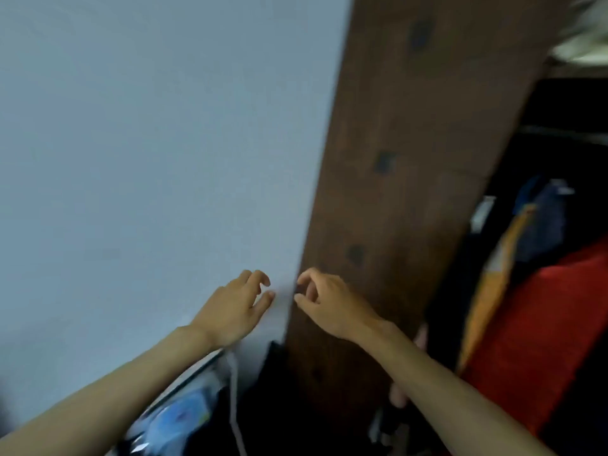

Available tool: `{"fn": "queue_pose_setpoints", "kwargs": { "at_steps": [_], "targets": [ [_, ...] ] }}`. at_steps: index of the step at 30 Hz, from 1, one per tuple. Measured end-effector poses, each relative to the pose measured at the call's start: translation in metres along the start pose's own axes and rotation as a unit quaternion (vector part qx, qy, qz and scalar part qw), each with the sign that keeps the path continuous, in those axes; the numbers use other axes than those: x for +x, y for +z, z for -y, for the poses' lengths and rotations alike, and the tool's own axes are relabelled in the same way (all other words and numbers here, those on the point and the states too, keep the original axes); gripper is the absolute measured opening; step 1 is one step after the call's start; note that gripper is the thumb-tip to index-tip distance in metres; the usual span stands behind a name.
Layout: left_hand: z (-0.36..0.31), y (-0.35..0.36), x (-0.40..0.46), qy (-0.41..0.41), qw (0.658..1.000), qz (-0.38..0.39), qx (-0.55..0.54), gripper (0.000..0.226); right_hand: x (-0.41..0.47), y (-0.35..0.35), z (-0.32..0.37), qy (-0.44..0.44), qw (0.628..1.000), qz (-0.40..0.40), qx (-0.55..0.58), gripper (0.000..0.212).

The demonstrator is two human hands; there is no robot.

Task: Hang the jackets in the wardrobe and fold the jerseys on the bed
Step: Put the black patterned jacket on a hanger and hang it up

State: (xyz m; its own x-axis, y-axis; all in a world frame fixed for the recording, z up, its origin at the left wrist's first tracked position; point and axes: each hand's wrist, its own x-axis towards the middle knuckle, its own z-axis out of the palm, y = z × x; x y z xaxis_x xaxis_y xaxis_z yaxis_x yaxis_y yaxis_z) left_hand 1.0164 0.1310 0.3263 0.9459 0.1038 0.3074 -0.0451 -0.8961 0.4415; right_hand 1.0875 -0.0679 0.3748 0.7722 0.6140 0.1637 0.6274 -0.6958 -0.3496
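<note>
Right hand (324, 302): fingers (304, 280) were curled in, thumb and forefinger pinched toward a small dark thing at the wardrobe door's (411, 192) left edge. Too blurred to tell what it was, or whether it was really gripped. Back of the hand faced the camera, forearm running down and right across the door's lower part.

Left hand (235, 309): fingers (260, 278) loosely curled, thumb stretched toward the door edge, nothing in it. It was just left of the door edge, in front of the pale blue wall (148, 143), apart from the right hand by a narrow gap. Whether it touched the wall, cannot tell.

Door: brown wood, standing tilted through the frame, with three dark square marks in a row up its face.

Right of the door, the open wardrobe interior was dark. Hanging clothes were inside it: a red garment (533, 330) lowest and farthest right, an orange-and-white garment (493, 278) just beside the door's right edge, a blue garment (543, 222) above and behind both. Which were jackets, cannot tell. A pale blurred bundle (585, 37) sat above the wardrobe opening, at the door's top right.

Below and left of the door, under the left forearm: a white cord (234, 403) hanging down, a blue-and-white blurred item (184, 416), dark stuff at the door's foot. No jerseys or bed in view.
</note>
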Motion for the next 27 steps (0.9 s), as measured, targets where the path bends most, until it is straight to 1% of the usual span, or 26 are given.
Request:
{"fn": "queue_pose_setpoints", "kwargs": {
  "at_steps": [2, 5, 8, 10, 11, 13, 15, 19, 21, 24, 27],
  "targets": [
    [0.058, -0.015, -0.058, -0.099, 0.995, -0.007, 0.023, 0.034, 0.029, 0.058, 0.05, -0.057, 0.997, 0.057, 0.013, 0.029],
    [0.119, -0.04, -0.156, -0.254, 0.965, -0.029, 0.057, 0.034, 0.048, 0.14, 0.125, -0.165, 0.973, 0.162, 0.016, 0.032],
    [0.144, -0.06, -0.263, -0.394, 0.914, -0.057, 0.079, 0.038, 0.036, 0.211, 0.191, -0.259, 0.93, 0.259, 0.021, 0.035],
    [0.144, -0.07, -0.348, -0.49, 0.864, -0.072, 0.089, 0.051, 0.014, 0.258, 0.24, -0.322, 0.897, 0.302, 0.021, 0.037],
    [0.138, -0.073, -0.385, -0.527, 0.842, -0.081, 0.088, 0.051, 0.001, 0.275, 0.261, -0.346, 0.882, 0.319, 0.017, 0.037],
    [0.109, -0.079, -0.481, -0.618, 0.775, -0.098, 0.09, 0.038, -0.049, 0.309, 0.318, -0.413, 0.831, 0.371, 0.019, 0.036],
    [0.071, -0.083, -0.564, -0.69, 0.707, -0.122, 0.1, 0.033, -0.101, 0.331, 0.365, -0.466, 0.782, 0.413, 0.01, 0.036],
    [-0.021, -0.085, -0.692, -0.792, 0.581, -0.153, 0.108, 0.032, -0.2, 0.362, 0.436, -0.564, 0.696, 0.444, -0.019, 0.038],
    [-0.063, -0.081, -0.742, -0.827, 0.526, -0.163, 0.113, 0.037, -0.243, 0.373, 0.46, -0.603, 0.656, 0.453, -0.035, 0.04],
    [-0.108, -0.061, -0.801, -0.861, 0.466, -0.173, 0.106, 0.036, -0.305, 0.392, 0.487, -0.638, 0.614, 0.461, -0.066, 0.035],
    [-0.12, -0.035, -0.853, -0.881, 0.43, -0.184, 0.075, 0.03, -0.358, 0.416, 0.509, -0.649, 0.594, 0.467, -0.089, 0.036]
  ]
}}
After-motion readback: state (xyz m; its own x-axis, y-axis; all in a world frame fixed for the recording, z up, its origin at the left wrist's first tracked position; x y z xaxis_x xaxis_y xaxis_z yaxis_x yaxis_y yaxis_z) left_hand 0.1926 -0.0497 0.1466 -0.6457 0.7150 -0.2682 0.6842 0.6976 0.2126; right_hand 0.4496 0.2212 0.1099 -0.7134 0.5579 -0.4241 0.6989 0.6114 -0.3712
